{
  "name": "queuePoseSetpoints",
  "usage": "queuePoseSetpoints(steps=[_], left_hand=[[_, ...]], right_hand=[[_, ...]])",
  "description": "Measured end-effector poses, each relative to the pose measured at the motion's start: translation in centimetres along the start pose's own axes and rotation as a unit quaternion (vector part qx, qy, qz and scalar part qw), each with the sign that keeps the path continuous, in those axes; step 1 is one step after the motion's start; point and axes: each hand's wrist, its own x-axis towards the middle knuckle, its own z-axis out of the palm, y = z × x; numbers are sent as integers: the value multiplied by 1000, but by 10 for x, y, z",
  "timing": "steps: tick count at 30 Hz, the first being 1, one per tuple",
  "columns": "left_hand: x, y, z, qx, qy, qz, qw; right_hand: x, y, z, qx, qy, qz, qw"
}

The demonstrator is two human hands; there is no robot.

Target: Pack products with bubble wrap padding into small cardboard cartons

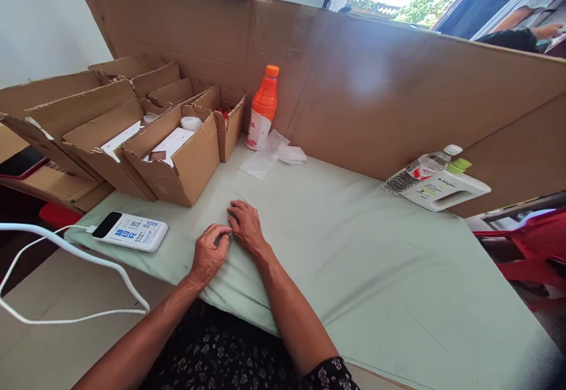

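My left hand [210, 254] rests on the green-covered table [367, 260], its fingers loosely curved and a gap showing between thumb and forefinger. Close beside it, my right hand [246, 226] lies palm down with its fingers slightly bent. The fingertips of the left hand come up against the right hand near its thumb. No held object shows in either hand, though the palms are hidden. A white power bank [137, 233] with a dark end and a cable lies left of my left hand.
Open cardboard bins [201, 166] holding white and red items stand at the left. Behind the hands are an orange bottle [264, 104], clear plastic bags [264, 157] and a white pad [292, 154]. A clear bottle [420, 171] and a white jug [460, 189] lean against the cardboard wall [354, 95].
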Motion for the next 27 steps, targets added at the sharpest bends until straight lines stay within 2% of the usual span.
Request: queuePoseSetpoints(steps=[12,19,27], left_hand=[[2,-4,2,-14,11,19,1000],[3,-4,4,-14,38,-4,999],[0,-1,3,-6,41,-37,998]], right_hand=[[2,0,1,9,24,3,1000],[3,2,5,16,34,12,999],[4,3,3,47,32,14,998]])
